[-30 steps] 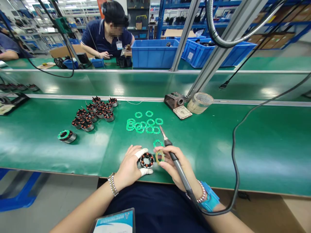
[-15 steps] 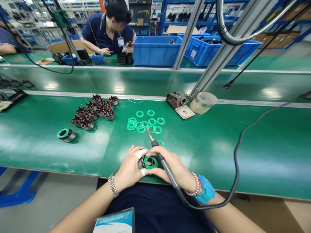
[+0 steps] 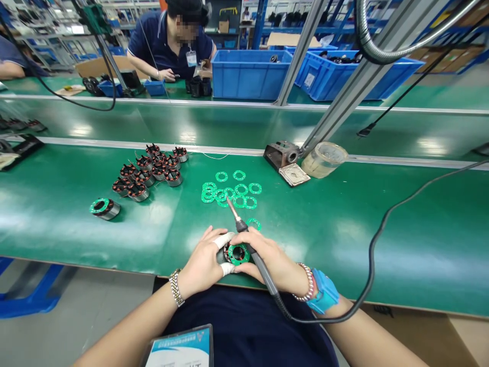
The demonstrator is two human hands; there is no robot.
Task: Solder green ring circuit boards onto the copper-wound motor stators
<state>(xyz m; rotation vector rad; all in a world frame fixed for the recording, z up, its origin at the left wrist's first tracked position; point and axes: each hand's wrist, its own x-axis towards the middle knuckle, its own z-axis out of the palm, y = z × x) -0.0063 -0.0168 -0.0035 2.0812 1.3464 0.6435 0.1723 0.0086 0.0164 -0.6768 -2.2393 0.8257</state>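
Note:
My left hand [image 3: 201, 259], with white covers on its thumb and a finger, is closed around a motor stator [image 3: 226, 251] near the table's front edge. A green ring-shaped circuit board [image 3: 244, 258] lies over the stator's top. My right hand [image 3: 278, 264] grips that board by its edge between thumb and fingers. A soldering iron [image 3: 263, 270] is also held in the right hand, its tip pointing away over several loose green ring boards [image 3: 241, 189]. One single ring board [image 3: 254, 224] lies just beyond the right fingers.
Several bare stators [image 3: 137, 191] stand grouped at the left, near a stator topped with a green board [image 3: 108, 210]. Behind sit a metal iron holder [image 3: 280, 154], a sponge [image 3: 294, 175] and a round tub [image 3: 324, 162]. The iron's cable [image 3: 372, 255] crosses the right side. A co-worker [image 3: 168, 46] sits opposite.
My right hand has moved left, turned the ring board from its yellowish side to green and brought it onto the stator. The iron's tip swung left with it. My left hand kept its hold.

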